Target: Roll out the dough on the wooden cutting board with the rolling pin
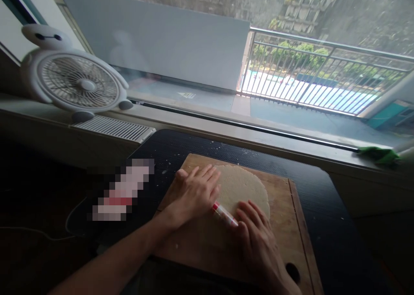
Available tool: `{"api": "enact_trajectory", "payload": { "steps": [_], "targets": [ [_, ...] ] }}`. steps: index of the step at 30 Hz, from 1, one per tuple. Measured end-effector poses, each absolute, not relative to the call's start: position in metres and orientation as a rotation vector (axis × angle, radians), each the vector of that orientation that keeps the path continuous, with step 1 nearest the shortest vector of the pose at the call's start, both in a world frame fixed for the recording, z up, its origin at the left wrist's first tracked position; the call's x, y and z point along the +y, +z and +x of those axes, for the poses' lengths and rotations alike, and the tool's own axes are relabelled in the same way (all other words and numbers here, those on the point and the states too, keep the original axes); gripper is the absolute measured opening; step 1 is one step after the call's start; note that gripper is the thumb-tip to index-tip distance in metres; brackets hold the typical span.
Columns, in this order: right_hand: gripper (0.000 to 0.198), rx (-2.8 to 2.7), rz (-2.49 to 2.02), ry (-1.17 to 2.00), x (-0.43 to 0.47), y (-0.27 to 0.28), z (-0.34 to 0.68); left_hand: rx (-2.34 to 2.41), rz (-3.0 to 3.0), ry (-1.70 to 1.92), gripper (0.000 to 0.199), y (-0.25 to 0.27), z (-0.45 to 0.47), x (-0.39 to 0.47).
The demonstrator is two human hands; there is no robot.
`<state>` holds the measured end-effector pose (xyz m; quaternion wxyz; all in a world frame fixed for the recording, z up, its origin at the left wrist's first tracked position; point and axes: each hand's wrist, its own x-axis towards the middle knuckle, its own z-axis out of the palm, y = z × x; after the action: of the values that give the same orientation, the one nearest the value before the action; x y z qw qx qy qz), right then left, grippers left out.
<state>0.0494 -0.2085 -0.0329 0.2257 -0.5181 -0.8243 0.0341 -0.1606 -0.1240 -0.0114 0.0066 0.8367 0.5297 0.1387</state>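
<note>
Dough sheet (246,185) on wooden board (282,200), lower centre of frame; I judge it soft, limp, easily torn, best supported broadly from underneath. Left hand (196,190), right hand (258,232) palm-down over red-ended tube (225,214), fingers extended, not wrapped.

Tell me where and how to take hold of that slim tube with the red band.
Near both ends, I'd judge, a hand coming down from above at each: the tube is slim and round, lying slantwise by the near edge of the dough. The left hand and right hand cover its ends, palms down, leaving only the middle in view.
</note>
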Motion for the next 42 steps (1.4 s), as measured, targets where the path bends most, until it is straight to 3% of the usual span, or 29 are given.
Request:
{"api": "enact_trajectory", "payload": {
  "steps": [5, 12, 20, 25, 30, 34, 42],
  "targets": [
    [0.034, -2.222, -1.495, 0.046, -0.201, -0.037, 0.052, 1.634, 2.581, 0.384, 0.052, -0.01, -0.128, -0.083],
    [0.049, -2.315, -1.28, 0.055, -0.245, -0.04, 0.013, 1.548, 2.695, 0.376, 0.046, -0.011, -0.175, -0.135],
    [0.03, -2.291, -1.363, 0.094, -0.207, -0.031, 0.035, 1.652, 2.629, 0.289, 0.048, -0.012, -0.173, -0.123],
    [0.032, -2.253, -1.398, 0.005, -0.206, -0.036, 0.036, 1.639, 2.602, 0.299, 0.052, -0.011, -0.15, -0.099],
    [0.041, -2.238, -1.223, 0.0, -0.236, -0.041, 0.016, 1.606, 2.675, 0.41, 0.044, -0.011, -0.186, -0.148],
    [0.034, -2.283, -1.143, 0.081, -0.235, -0.036, 0.018, 1.586, 2.698, 0.385, 0.042, -0.008, -0.209, -0.179],
    [0.031, -2.148, -1.419, 0.079, -0.195, -0.027, 0.028, 1.705, 2.618, 0.393, 0.053, -0.013, -0.171, -0.122]
  ]
}}
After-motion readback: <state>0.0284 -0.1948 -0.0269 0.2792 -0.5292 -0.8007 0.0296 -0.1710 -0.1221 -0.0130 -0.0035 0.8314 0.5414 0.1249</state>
